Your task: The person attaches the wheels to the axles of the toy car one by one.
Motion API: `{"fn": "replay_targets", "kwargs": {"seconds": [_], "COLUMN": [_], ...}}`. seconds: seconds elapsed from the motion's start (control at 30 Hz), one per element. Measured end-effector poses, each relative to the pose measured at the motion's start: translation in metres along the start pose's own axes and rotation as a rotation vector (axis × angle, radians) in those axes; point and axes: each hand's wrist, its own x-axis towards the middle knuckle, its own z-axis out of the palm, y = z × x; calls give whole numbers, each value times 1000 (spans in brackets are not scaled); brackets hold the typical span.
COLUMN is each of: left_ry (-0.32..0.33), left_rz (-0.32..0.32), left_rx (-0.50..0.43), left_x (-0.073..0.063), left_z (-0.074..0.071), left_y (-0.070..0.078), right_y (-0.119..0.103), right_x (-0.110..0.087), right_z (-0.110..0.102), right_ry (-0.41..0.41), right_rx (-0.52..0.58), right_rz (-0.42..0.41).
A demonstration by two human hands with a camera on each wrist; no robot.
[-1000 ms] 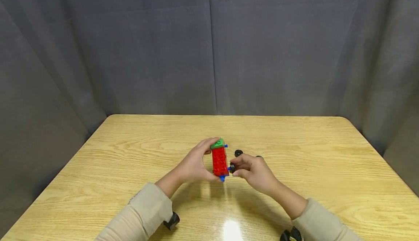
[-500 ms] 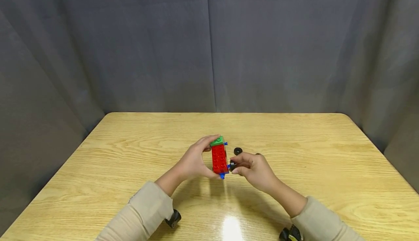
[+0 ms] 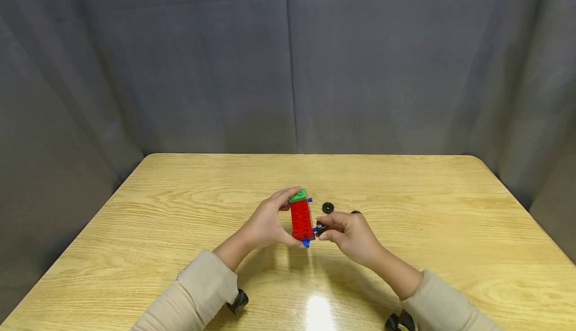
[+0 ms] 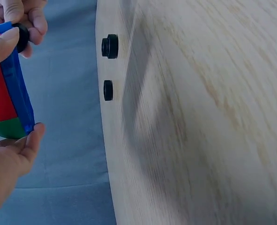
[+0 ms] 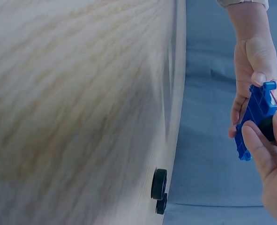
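Observation:
In the head view, my left hand (image 3: 267, 223) grips a toy block car (image 3: 302, 218) by its ends, the thumb at the near end. Red studded bricks and a green brick (image 3: 298, 196) sit on its blue base (image 5: 258, 110), which the right wrist view shows from below. My right hand (image 3: 355, 236) pinches a black wheel (image 3: 320, 228) at a blue axle stub on the car's right side, near the closer end. Whether the wheel is fully seated, I cannot tell. The farther right stub (image 3: 310, 200) is bare. Both hands hold the car above the table.
Two loose black wheels lie on the wooden table (image 3: 180, 211) beyond my right hand: one wheel (image 3: 328, 207) in plain sight, another wheel (image 3: 356, 212) partly hidden by the hand. A grey curtain (image 3: 288, 71) hangs behind the table. Black devices (image 3: 238, 301) show by both cuffs.

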Motion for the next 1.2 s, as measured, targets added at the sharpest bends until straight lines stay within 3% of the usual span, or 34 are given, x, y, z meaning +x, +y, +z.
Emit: {"fn": "replay_targets", "kwargs": {"seconds": [0.23, 0.5, 0.73, 1.0, 1.2], "left_ry": [-1, -33, -15, -26, -29], "left_rz": [1, 50, 59, -15, 25], "left_rx": [-3, 93, 78, 41, 19], "left_x": [-2, -2, -2, -6, -9], "left_z": [-1, 0, 1, 2, 1], "left_y": [0, 0, 0, -5, -9], "right_y": [-1, 0, -2, 1, 0], "right_x": [0, -2, -2, 1, 2], "right_z": [2, 6, 5, 6, 4], "right_ry": [12, -40, -31, -77, -125], "right_rx": [-30, -91, -90, -77, -68], "right_rz": [-28, -79, -39, -52, -10]}}
